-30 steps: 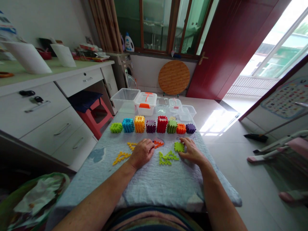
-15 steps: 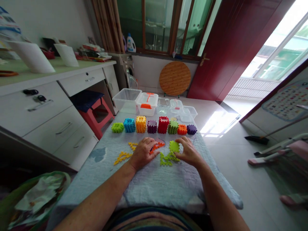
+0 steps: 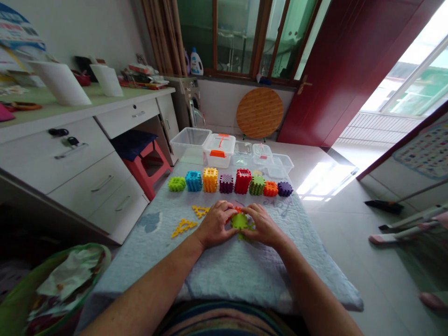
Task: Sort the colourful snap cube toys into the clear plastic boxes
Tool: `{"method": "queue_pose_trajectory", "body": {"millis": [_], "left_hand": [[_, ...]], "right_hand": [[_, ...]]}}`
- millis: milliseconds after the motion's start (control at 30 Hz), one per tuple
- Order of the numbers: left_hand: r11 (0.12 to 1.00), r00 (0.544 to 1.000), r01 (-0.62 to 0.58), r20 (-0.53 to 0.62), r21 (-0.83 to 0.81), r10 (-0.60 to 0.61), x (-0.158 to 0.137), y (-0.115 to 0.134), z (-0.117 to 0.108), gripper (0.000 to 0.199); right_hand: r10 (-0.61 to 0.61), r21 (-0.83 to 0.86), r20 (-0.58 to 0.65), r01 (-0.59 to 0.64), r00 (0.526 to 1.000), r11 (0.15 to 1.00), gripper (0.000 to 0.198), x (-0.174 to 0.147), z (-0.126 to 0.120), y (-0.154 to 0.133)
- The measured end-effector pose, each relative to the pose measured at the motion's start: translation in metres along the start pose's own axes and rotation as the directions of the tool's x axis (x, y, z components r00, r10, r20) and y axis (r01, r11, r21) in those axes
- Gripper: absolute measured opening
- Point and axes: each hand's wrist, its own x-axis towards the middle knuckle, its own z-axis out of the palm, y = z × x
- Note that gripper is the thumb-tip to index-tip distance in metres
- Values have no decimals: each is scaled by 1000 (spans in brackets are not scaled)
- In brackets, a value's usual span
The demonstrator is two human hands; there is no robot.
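Light green square piece [image 3: 239, 221] shifted leftward since moment ago, from right hand's [image 3: 262, 225] former spot to tabletop's [image 3: 231, 275] middle; now met by left hand [image 3: 217, 224], so two-handed work appears begun. Right edge pinched between right thumb and fingers, slightly parted. Left fingers half curled at left edge; firm grip cannot be told. Orange piece [image 3: 237, 209] partly hidden behind. Yellow pieces [image 3: 183, 227] left lying toward tabletop's left edge.
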Motion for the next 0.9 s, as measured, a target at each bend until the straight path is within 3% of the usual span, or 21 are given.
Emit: {"method": "queue_pose_trajectory", "body": {"millis": [233,567,900], "left_hand": [[1000,999,-17,46,-13,18,2,1,-2,60],[1000,1000,-4,20,28,3,2,0,-6,53],[998,999,0,40,64,-3,2,9,-8,54]], "right_hand": [[-21,89,-74,28,997,996,51,-1,3,-2],[-71,149,-139,91,988,985,62,-2,8,-4],[-30,134,-119,46,992,990,52,-3,8,-3]]}}
